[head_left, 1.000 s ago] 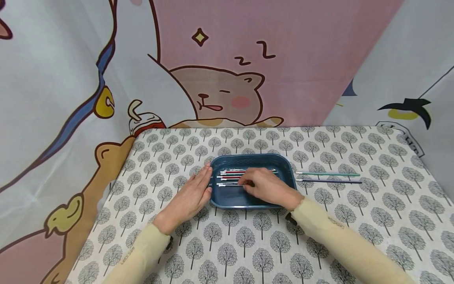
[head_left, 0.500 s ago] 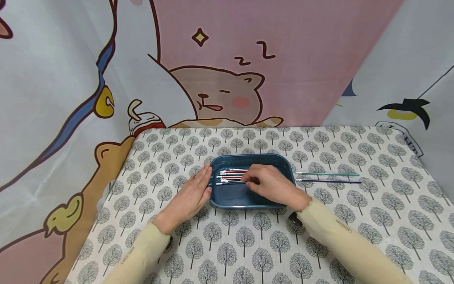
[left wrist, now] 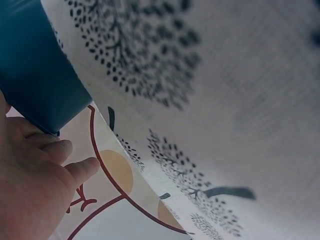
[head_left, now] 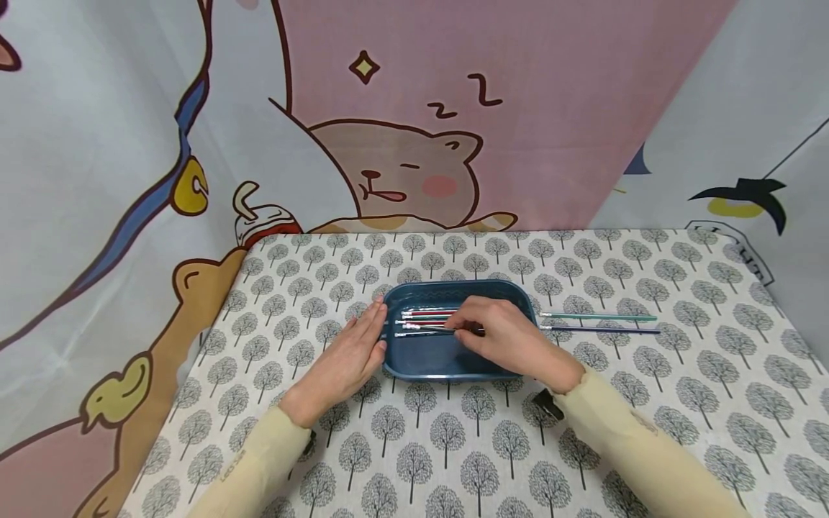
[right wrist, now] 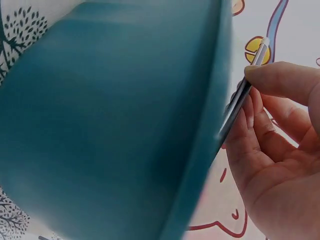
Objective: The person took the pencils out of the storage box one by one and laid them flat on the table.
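A dark blue tray [head_left: 421,360] stands on the table, with several pencils [head_left: 424,314] lying lengthwise in it, their eraser ends to the left. My right hand [head_left: 501,334] is over the tray and pinches a dark pencil [right wrist: 239,100] between thumb and fingers. Its silver ferrule and white eraser stick out past the fingertips in the right wrist view. My left hand [head_left: 343,363] lies with straight fingers against the tray's left end; in the left wrist view its fingers touch the tray's wall [left wrist: 37,75].
To the right of the tray a green pencil [head_left: 602,317] and a dark purple pencil [head_left: 602,330] lie side by side on the tree-print tablecloth [head_left: 453,446]. A cartoon-printed curtain [head_left: 550,108] hangs behind the table.
My right hand has shifted a little to the right and up, and the pinched pencil has come away from its place among the others. The left hand has stayed put.
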{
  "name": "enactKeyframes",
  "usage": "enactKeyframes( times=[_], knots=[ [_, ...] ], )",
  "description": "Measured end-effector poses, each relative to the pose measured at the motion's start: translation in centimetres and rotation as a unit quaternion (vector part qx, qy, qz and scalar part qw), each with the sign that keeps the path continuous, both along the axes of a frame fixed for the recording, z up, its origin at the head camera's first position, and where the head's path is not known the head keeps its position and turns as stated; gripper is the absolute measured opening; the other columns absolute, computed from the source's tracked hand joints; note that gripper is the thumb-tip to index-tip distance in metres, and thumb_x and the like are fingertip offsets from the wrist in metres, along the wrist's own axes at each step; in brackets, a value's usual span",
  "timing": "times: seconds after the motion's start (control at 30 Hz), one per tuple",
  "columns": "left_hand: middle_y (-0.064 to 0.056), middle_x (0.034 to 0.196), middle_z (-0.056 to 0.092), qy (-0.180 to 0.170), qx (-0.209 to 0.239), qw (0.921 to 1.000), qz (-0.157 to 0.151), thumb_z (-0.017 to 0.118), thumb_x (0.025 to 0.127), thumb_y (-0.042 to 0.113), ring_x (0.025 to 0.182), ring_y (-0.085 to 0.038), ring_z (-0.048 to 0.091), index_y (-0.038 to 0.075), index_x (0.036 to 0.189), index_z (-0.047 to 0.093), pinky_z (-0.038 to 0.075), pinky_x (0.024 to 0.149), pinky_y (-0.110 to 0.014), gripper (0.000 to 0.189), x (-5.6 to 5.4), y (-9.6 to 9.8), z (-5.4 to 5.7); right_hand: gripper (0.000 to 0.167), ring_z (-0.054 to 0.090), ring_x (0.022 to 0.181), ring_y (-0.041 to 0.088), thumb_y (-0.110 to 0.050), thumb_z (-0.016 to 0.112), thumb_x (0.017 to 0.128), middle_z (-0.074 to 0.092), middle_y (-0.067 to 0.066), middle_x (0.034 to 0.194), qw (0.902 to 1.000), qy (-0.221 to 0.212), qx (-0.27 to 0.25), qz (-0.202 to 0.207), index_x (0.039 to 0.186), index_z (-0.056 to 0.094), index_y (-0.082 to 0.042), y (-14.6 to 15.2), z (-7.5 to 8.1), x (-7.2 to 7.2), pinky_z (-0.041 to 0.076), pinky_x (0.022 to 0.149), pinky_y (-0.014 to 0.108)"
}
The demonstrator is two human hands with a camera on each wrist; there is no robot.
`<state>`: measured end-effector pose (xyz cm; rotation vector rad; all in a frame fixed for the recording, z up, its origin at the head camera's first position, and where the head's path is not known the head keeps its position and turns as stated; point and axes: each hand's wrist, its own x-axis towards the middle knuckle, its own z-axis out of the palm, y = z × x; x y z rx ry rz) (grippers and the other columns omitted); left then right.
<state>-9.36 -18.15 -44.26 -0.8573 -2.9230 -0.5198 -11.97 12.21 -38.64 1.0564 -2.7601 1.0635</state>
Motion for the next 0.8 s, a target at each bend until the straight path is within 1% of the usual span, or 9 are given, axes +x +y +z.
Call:
enactKeyframes(
  times=[0.07,0.23,0.37,0.47,0.6,0.8],
  knots=[
    [-0.016,0.172,0.015,-0.003,0.000,1.0000,0.000,0.033,0.113,0.032,0.158,-0.026,0.017,-0.001,0.162,0.021,0.029,0.123,-0.056,0.061,0.0,0.0,0.0,0.016,0.063,0.082,0.004,-0.006,0.077,0.092,0.071,-0.009,0.099,1.0000,0.009,-0.002,0.001,0.106,0.080,-0.014,0.1,0.1,0.2,0.058,0.071,0.029],
    [-0.011,0.172,0.008,-0.008,0.002,1.0000,0.001,0.034,0.113,0.032,0.157,-0.030,0.020,-0.001,0.162,0.020,0.028,0.123,-0.056,0.061,0.1,0.0,0.0,0.018,0.065,0.086,0.005,-0.006,0.078,0.091,0.071,-0.010,0.099,0.9994,0.034,-0.013,0.000,0.105,0.080,-0.015,0.5,0.6,0.6,0.060,0.076,0.031],
    [-0.009,0.172,0.006,-0.013,0.003,0.9999,0.005,0.036,0.112,0.029,0.157,-0.031,0.021,0.000,0.163,0.019,0.027,0.124,-0.056,0.061,0.1,0.1,0.0,0.017,0.062,0.085,0.004,-0.006,0.077,0.092,0.070,-0.011,0.099,0.9990,0.036,-0.025,-0.001,0.106,0.080,-0.016,1.0,1.2,1.1,0.059,0.071,0.033],
    [-0.008,0.172,0.006,-0.013,0.003,0.9999,0.008,0.037,0.112,0.029,0.157,-0.030,0.020,0.000,0.163,0.019,0.027,0.124,-0.056,0.061,0.1,0.0,-0.1,0.017,0.061,0.085,0.004,-0.005,0.077,0.092,0.070,-0.011,0.100,0.9989,0.035,-0.032,0.001,0.106,0.080,-0.016,1.5,1.7,1.4,0.058,0.069,0.032],
    [-0.009,0.172,0.007,-0.010,0.004,0.9999,0.007,0.039,0.112,0.027,0.158,-0.026,0.017,0.000,0.163,0.019,0.027,0.124,-0.056,0.061,0.1,0.0,-0.1,0.019,0.064,0.089,0.004,-0.003,0.077,0.091,0.070,-0.011,0.103,0.9985,0.042,-0.035,-0.002,0.107,0.080,-0.014,2.0,2.2,1.7,0.059,0.071,0.032],
    [-0.009,0.172,0.007,-0.010,0.005,0.9999,0.007,0.043,0.111,0.024,0.158,-0.021,0.012,0.000,0.163,0.020,0.027,0.124,-0.056,0.062,0.1,0.1,0.0,0.022,0.062,0.084,0.003,0.000,0.077,0.091,0.070,-0.012,0.104,0.9979,0.046,-0.043,-0.013,0.107,0.080,-0.016,2.9,2.9,2.3,0.056,0.068,0.029]
  ],
)
